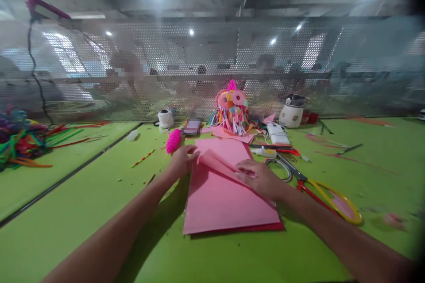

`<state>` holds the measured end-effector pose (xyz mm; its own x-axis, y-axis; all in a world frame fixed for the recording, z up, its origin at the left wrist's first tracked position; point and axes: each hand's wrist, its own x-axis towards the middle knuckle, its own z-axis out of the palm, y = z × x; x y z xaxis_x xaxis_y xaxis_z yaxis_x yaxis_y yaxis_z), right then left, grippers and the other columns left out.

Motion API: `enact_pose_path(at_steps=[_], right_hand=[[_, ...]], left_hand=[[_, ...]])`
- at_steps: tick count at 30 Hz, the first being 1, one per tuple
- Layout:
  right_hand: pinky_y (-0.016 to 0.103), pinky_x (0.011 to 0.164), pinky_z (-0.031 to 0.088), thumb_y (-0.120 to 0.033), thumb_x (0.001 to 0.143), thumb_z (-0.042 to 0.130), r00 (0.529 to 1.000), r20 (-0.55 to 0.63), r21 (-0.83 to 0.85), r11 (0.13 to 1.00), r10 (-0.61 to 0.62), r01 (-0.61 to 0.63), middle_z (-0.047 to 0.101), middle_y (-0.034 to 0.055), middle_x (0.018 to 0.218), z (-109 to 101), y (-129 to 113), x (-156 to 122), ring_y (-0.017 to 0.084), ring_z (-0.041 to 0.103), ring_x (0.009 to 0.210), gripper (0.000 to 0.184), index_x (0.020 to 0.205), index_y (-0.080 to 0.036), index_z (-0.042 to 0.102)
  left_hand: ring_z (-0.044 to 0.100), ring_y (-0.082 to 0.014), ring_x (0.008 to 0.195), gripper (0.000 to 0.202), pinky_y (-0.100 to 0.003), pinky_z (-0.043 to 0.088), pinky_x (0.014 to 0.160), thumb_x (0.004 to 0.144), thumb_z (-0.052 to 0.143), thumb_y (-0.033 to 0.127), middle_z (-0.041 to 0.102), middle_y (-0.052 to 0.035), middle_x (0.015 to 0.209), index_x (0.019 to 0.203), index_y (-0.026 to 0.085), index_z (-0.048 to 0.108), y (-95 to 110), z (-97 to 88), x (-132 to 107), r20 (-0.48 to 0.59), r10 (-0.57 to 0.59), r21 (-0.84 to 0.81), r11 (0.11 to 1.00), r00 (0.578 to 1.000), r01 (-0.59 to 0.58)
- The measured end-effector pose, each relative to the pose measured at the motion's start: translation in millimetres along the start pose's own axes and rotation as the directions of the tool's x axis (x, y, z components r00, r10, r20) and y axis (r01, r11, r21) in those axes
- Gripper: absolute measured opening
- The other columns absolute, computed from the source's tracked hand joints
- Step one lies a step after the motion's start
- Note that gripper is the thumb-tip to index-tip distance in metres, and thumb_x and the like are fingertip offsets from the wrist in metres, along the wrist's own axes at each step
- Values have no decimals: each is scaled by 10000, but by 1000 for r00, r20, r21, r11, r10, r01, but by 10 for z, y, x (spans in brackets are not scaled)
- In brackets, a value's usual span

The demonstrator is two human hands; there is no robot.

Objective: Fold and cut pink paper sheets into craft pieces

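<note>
A folded piece of pink paper (217, 162) slants across a larger pink sheet (229, 210) lying on the green table. My left hand (182, 159) closes its fingertips at the upper left end of the folded piece. Farther along, at its right part, my right hand (260, 176) has its fingers pressed together on it. A red sheet (277, 227) peeks out beneath the pink one. Just beyond my left hand lies a bright pink wound bundle (173, 141). Scissors (327, 194) with red and yellow handles rest to the right of my right hand.
Behind the sheets stands a colourful fringed paper figure (232, 106). A glue bottle (265, 152), a white device with a cable (278, 134) and a drinking bottle (292, 111) are at right. Coloured strips (28, 146) pile up at far left. A perforated panel (192, 62) borders the table.
</note>
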<state>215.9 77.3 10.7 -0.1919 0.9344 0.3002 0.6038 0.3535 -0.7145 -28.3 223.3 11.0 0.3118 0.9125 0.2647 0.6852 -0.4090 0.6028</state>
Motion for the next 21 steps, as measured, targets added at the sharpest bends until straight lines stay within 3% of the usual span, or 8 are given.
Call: enact_pose_path(at_steps=[3,5,10,15,18,21], right_hand=[[280,695,432,-416,913,466,999,37,44,999,9,-11,609,39,770,-36,34,36,161,545,727,359,713,-156,615],[270,670,401,-436,917,453,999,52,73,997,1,-4,549,14,708,-31,40,39,148,501,689,399,644,-164,558],[261,658,364,-449,908,469,998,-57,153,988,28,-19,483,-12,683,61,19,4,136,445,670,386,644,-174,521],[251,552,269,-471,889,466,970,-222,126,990,96,-70,304,-51,581,83,42,-5,113,310,570,408,595,-192,425],[254,537,236,-507,854,479,954,-254,124,983,162,-134,255,-58,573,53,86,13,112,274,562,425,579,-207,358],[257,532,213,-516,837,469,947,-238,122,974,216,-191,235,-61,569,34,124,32,110,256,554,427,571,-215,324]], left_hand=[[649,-206,699,346,-289,471,646,821,490,423,711,-57,758,905,149,685,18,-27,-34,53,-29,-15,999,998,30],[635,-200,627,399,-285,452,588,837,480,477,694,-57,687,929,143,677,66,-27,-55,67,-54,-14,998,996,55],[655,-214,671,520,-289,450,606,856,458,563,709,-80,724,1095,131,620,167,-54,-69,24,-97,-30,995,995,98],[651,-187,647,608,-266,448,589,907,257,632,710,-74,740,870,148,624,242,-62,-121,93,1,-226,974,996,20],[613,-175,602,564,-265,414,575,924,263,580,674,-57,680,739,165,598,280,-19,-167,131,32,-124,992,991,-16],[589,-180,608,358,-261,356,540,870,452,491,657,-46,693,818,172,606,260,25,-178,119,57,93,993,991,-68]])
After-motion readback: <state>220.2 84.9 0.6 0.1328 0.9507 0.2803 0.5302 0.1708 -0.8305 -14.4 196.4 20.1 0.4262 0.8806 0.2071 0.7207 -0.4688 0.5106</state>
